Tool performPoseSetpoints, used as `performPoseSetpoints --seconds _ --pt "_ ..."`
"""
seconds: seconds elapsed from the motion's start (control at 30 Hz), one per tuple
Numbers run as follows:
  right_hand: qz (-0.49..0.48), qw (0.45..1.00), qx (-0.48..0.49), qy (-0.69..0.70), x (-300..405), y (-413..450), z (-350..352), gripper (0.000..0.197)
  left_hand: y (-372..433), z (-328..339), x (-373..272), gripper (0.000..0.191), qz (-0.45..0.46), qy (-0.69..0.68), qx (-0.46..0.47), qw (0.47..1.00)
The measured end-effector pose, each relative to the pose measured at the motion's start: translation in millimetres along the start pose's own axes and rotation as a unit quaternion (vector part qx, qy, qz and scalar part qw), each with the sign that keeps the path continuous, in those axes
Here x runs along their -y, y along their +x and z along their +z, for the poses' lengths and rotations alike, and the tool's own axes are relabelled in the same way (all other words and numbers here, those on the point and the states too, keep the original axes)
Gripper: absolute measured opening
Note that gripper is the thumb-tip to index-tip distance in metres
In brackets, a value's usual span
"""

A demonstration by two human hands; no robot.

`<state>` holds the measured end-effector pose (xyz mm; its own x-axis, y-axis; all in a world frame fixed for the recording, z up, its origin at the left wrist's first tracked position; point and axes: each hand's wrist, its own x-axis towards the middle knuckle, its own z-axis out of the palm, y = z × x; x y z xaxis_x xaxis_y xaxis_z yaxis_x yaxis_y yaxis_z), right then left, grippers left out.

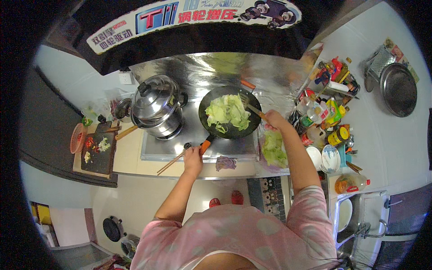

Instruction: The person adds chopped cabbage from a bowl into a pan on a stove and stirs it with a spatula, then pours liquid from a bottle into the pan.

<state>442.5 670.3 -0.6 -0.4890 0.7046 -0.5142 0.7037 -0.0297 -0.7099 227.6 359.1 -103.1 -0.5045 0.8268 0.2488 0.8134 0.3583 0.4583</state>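
A dark wok (256,116) sits on the right side of the gas stove, with pale green cabbage leaves (227,111) heaped inside. My left hand (193,162) is closed at the end of its orange handle (205,147). A pair of wooden chopsticks (170,164) sticks out to the left from beside that hand; whether the fingers also grip them is hard to see. My right hand (275,119) holds a spatula (254,109) by its wooden handle, its metal head against the cabbage at the wok's right side. More cabbage (274,148) lies in a plastic bag below my right forearm.
A lidded steel pot (157,104) stands on the left burner. Farther left, a cutting board (98,158) bears chopped red and pale pieces. A purple cloth (226,163) lies at the counter's front. Bottles (312,114) and bowls (330,158) crowd the right; a range hood (202,40) overhangs the stove.
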Motion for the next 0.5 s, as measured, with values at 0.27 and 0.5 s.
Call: performPoseSetpoints --seconds 0.27,0.5 --pt "-0.233 0.953 -0.104 -0.162 5.4 -9.0 69.8 0.025 0.9 -4.6 -3.1 0.031 -0.007 -0.001 0.013 1.000" --pt "-0.287 0.870 -0.126 -0.381 -5.3 -123.6 64.7 0.042 0.1 -1.4 -0.7 0.032 -0.009 -0.021 0.026 0.999"
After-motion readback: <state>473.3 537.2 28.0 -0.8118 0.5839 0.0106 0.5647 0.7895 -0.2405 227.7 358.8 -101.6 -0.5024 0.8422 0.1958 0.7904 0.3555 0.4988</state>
